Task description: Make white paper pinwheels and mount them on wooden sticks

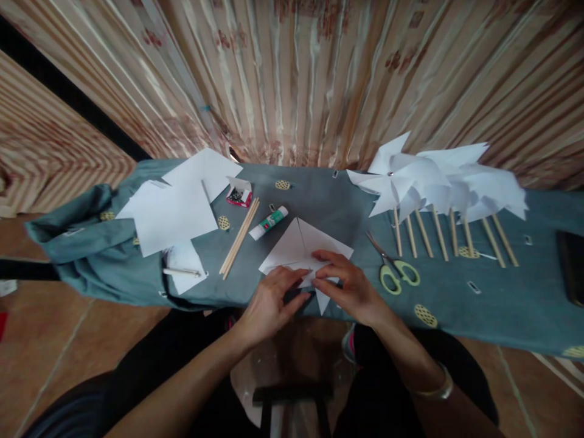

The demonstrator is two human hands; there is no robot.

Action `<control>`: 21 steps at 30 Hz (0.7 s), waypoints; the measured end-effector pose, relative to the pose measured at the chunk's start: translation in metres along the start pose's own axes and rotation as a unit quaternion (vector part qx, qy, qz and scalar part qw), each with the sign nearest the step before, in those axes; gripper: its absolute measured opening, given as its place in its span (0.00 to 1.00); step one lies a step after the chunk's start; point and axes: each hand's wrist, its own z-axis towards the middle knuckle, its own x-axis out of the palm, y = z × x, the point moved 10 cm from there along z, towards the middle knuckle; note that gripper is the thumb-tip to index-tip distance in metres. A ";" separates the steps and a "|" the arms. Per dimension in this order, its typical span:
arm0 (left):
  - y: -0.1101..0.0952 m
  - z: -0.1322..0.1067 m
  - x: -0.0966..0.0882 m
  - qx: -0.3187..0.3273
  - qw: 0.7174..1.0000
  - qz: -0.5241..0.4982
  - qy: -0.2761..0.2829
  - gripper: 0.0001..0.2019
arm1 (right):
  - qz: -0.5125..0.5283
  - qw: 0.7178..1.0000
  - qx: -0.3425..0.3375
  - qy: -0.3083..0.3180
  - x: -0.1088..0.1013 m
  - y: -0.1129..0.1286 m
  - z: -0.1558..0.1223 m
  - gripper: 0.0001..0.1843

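A white paper square (292, 240) with slits cut toward its middle lies near the table's front edge. My left hand (274, 301) is at its left front part, fingers bent and pinched at the paper near the middle. From the right, my right hand (349, 286) closes its thumb and fingers on the paper by the centre. One pointed flap hangs toward me between the hands. Fingers partly hide the middle of the sheet. Just right of my right hand lie scissors (393, 275) with green handles. A glue stick (269, 223) rests behind the paper on the left.
Several finished paper pinwheels (410, 173) on sticks lie at the right. Left are loose wooden sticks (239, 238), a small red box of pins (239, 193), stacked white sheets (176, 213) and a pen (181, 272). A dark phone-like object (571, 267) lies far right on the green cloth (502, 304).
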 end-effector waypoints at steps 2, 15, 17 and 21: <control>0.001 -0.002 0.000 0.013 1.000 0.026 -0.008 0.16 | -0.015 1.000 0.017 -0.022 0.000 -0.004 0.001 0.04; -0.002 0.002 0.000 0.063 0.992 0.111 -0.002 0.11 | -0.122 0.988 -0.017 -0.091 -0.001 0.004 0.004 0.05; -0.001 0.002 0.001 0.063 0.992 0.109 -0.004 0.11 | -0.137 0.986 -0.024 -0.095 0.000 0.007 0.004 0.05; 0.001 0.003 0.001 0.060 0.992 0.107 -0.006 0.11 | -0.159 0.982 -0.026 -0.103 -0.001 0.010 0.003 0.05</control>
